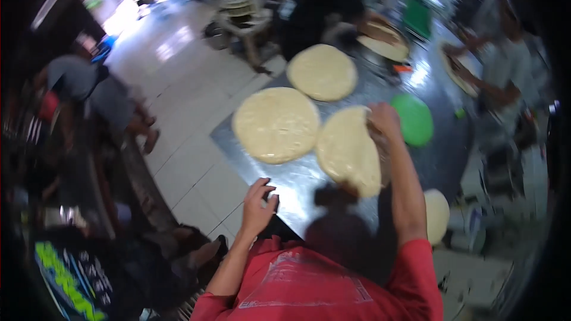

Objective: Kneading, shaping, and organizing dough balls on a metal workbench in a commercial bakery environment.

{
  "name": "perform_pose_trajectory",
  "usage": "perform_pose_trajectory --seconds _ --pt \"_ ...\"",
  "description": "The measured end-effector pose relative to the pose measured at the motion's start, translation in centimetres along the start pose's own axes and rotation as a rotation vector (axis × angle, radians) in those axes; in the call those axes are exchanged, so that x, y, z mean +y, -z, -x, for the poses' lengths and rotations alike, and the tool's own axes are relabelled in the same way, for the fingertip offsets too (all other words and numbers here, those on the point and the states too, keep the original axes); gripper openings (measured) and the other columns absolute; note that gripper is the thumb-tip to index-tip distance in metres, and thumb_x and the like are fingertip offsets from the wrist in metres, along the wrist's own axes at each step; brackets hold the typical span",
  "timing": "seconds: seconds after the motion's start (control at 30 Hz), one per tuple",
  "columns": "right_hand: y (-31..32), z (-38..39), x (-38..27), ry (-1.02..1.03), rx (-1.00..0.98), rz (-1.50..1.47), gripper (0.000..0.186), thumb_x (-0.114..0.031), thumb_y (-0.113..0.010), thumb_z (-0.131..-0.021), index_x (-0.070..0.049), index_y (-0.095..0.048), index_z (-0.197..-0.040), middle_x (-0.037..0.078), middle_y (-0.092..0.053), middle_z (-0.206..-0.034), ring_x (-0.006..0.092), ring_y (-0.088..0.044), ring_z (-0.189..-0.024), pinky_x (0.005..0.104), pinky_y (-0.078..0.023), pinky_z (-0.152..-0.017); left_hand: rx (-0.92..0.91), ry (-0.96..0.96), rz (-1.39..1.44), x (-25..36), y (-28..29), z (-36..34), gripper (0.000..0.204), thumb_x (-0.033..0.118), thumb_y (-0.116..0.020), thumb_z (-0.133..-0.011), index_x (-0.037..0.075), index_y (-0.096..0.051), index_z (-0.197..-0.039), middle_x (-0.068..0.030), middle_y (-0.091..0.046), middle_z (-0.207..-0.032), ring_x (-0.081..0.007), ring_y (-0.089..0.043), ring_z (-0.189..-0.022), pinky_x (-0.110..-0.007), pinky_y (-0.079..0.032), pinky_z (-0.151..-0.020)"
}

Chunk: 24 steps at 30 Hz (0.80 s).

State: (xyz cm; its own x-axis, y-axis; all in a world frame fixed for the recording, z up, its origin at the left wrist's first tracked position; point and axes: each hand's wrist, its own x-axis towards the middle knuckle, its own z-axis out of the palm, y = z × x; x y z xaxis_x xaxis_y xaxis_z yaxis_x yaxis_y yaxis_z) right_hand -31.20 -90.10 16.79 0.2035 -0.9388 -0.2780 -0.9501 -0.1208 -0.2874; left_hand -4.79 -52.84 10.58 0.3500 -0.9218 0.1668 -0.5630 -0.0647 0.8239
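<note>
Several flat, pale yellow rounds of dough lie on the metal table. My right hand reaches forward with curled fingers gripping the far right edge of the nearest dough round; that right side looks folded or lifted, partly hidden by my hand and forearm. Just left of it sits a wide dough round, and behind that another dough round. My left hand hovers by the table's near left edge, fingers apart, holding nothing. A green disc lies right of my right hand.
The shiny metal table has a corner at left. Across it, a person's hands work at a dough piece; another person handles dough at right. A pale round piece shows beside my right elbow. People sit at left beyond the tiled floor.
</note>
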Motion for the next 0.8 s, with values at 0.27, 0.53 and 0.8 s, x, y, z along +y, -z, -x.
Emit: perform_pose_trajectory --seconds 0.27,0.53,0.8 --pt "-7.0 -3.3 5.7 0.464 -0.084 0.383 0.068 -0.057 -0.041 -0.099 -0.011 -0.043 -0.149 0.018 -0.026 -0.163 0.0395 -0.021 -0.15 0.0525 -0.019 -0.121 0.063 -0.086 -0.13 -0.9 -1.0 1.5 0.036 0.013 -0.07 -0.085 0.002 -0.063 -0.119 -0.0185 -0.056 -0.137 -0.0355 -0.051 -0.13 -0.039 -0.042 -0.109" --pt "-11.0 5.1 13.3 0.294 0.165 0.302 0.068 -0.035 -0.045 -0.103 -0.003 -0.021 -0.158 0.019 -0.013 -0.166 0.036 -0.019 -0.151 0.0505 -0.02 -0.121 0.226 -0.324 -0.06 -0.6 -5.1 2.5 0.033 0.015 -0.069 -0.087 0.002 -0.063 -0.118 -0.0184 -0.056 -0.136 -0.0367 -0.05 -0.132 -0.043 -0.041 -0.109" --pt "-16.0 12.6 16.6 0.423 0.423 0.038 0.06 -0.022 -0.052 -0.099 0.001 -0.033 -0.151 0.024 -0.03 -0.157 0.0383 -0.029 -0.143 0.046 -0.023 -0.118 0.043 -0.501 0.09 1.0 -9.2 -0.1 0.029 0.012 -0.068 -0.087 0.002 -0.063 -0.114 -0.0158 -0.059 -0.132 -0.0343 -0.053 -0.126 -0.041 -0.043 -0.106"
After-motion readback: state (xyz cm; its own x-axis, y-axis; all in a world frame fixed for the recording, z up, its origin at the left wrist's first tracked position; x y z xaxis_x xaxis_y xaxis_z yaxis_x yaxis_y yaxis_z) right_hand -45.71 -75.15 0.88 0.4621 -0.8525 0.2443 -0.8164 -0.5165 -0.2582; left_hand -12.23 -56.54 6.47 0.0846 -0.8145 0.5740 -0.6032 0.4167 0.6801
